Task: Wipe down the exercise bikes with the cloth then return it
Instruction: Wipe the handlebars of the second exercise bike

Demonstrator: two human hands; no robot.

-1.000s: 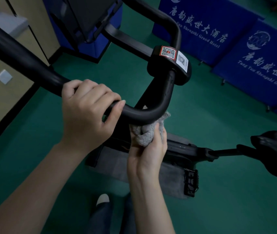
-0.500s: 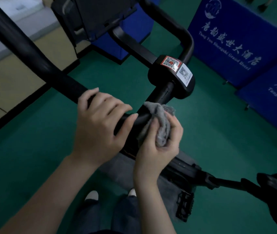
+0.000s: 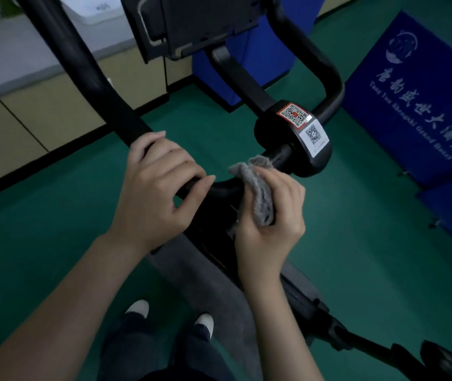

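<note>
A black exercise bike's handlebar [image 3: 90, 86] curves across the middle of the view toward a hub with two QR stickers [image 3: 301, 127]. My left hand [image 3: 161, 185] grips the bar just left of the bend. My right hand [image 3: 271, 215] holds a bunched grey cloth [image 3: 257, 188] wrapped against the bar between my left hand and the hub. The bike's console [image 3: 191, 23] stands at the top, seen from behind. Its saddle [image 3: 450, 364] shows at the bottom right corner.
Green floor [image 3: 54, 221] lies all around. Blue padded barriers with white lettering [image 3: 417, 100] stand at the right. Beige cabinets with a grey counter [image 3: 26, 105] run along the left. My shoes [image 3: 136, 309] stand beside the bike's grey base mat [image 3: 213, 284].
My right hand has brought the cloth up from under the bar's bend and slid it along the bar toward the stickered hub. My left hand has kept its grip.
</note>
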